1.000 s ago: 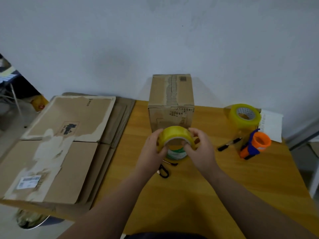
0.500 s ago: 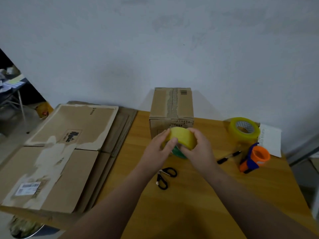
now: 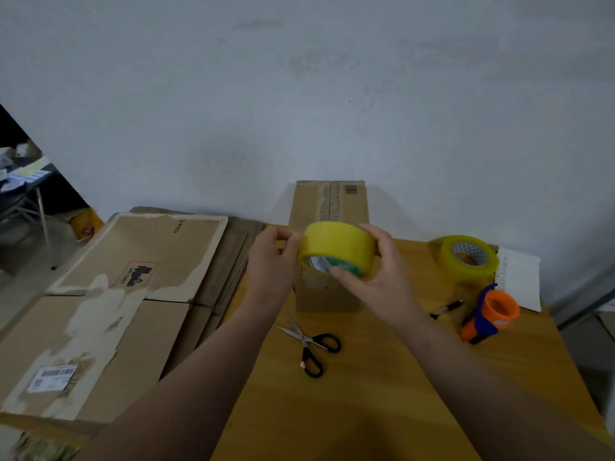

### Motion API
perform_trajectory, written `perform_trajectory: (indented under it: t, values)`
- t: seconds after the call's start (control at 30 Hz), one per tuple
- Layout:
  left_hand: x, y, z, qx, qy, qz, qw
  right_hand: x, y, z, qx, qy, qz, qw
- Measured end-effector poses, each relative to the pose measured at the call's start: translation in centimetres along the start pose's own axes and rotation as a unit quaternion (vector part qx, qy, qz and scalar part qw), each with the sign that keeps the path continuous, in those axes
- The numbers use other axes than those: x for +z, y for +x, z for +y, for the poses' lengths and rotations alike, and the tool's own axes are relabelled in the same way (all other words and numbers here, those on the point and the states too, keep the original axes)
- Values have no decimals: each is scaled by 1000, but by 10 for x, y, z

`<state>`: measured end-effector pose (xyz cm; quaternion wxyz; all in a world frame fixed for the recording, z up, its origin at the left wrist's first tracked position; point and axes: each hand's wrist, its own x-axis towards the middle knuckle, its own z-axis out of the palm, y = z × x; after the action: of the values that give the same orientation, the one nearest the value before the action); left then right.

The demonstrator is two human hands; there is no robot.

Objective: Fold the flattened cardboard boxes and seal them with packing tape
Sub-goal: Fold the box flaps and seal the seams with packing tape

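Observation:
A yellow roll of packing tape (image 3: 336,247) is held up in front of a folded cardboard box (image 3: 329,201) that stands at the back of the wooden table (image 3: 382,394). My right hand (image 3: 376,271) grips the roll from the right, thumb over the top and fingers under its green core. My left hand (image 3: 276,257) pinches at the roll's left edge. Flattened cardboard boxes (image 3: 109,294) lie stacked to the left of the table.
Black-handled scissors (image 3: 311,347) lie on the table below the roll. At the right are a second yellow tape roll (image 3: 469,257), an orange tape dispenser (image 3: 492,312), a black pen (image 3: 446,309) and a white paper (image 3: 522,277). A wall stands close behind.
Both hands raised the tape roll from near the table to in front of the box's upper part. The left hand shifted to pinch the roll's left edge.

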<state>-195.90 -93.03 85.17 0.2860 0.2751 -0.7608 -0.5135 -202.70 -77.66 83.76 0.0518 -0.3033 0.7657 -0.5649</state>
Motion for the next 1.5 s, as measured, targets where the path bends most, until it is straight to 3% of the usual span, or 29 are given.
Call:
perform_trajectory:
  t: [0.1,0.2,0.27,0.43,0.5,0.6,0.7,0.77,0.83,1.0,1.1,1.27,1.5]
  values:
    - [-2,-1,9,-14,-52,16,998,0,0,-3,68,201,-3,977]
    - [4,-8,18,12,-59,12,998,13,6,-2,186,362,23,913]
    - [8,-9,18,35,-35,9,999,17,11,-4,220,412,40,883]
    - [10,-10,7,34,-17,-11,999,18,20,-14,165,430,141,876]
    - [11,-9,4,7,-26,-26,999,18,24,-16,155,409,158,885]
    - [10,-4,2,-31,-2,-43,999,20,30,-22,144,308,162,926]
    - [-5,11,0,-75,-26,-19,997,14,35,-26,118,174,166,963]
    - [-19,24,-2,-94,-68,-1,993,6,37,-22,102,20,168,980]
    - [-28,30,-3,-95,-62,-4,994,2,38,-15,74,-118,149,979]
    - [-24,36,-9,-143,-108,-25,983,0,58,-24,26,-222,98,970]
    - [-25,43,-3,-164,-226,-59,958,-6,66,-26,60,-183,91,977]
    - [-24,41,16,-181,-372,-77,907,4,55,-27,168,58,82,981]
    - [-23,40,13,-128,-202,-71,968,3,36,-11,136,24,80,987]
